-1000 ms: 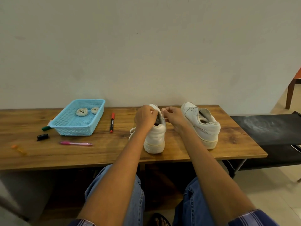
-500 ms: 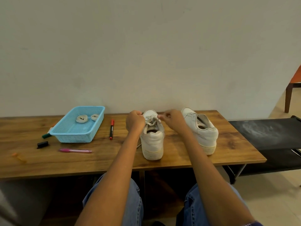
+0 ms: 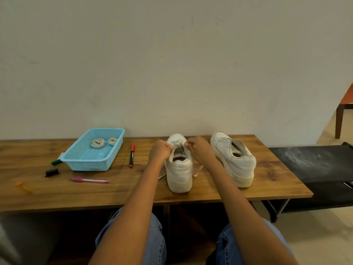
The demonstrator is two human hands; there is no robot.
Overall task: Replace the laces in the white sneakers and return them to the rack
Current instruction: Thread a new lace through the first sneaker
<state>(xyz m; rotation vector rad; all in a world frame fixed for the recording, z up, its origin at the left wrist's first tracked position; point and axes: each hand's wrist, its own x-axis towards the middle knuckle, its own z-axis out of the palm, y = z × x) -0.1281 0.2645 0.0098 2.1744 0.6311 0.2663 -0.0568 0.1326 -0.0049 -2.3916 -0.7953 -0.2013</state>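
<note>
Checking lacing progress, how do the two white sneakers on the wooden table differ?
The white sneaker between the hands has a lace; the white sneaker on the right shows empty eyelets. The left hand and right hand work the first; the second stands untouched, angled. Both stand upright.

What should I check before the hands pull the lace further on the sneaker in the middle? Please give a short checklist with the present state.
1. Left hand pinches the lace: ok.
2. Right hand pinches the lace: ok.
3. Middle sneaker stands flat on the table: ok.
4. Loose lace ends beside the sneaker lie free, not trapped: cannot tell.
5. Second sneaker is apart from the hands: ok.
6. Coiled laces wait in the blue basket: ok.
</note>
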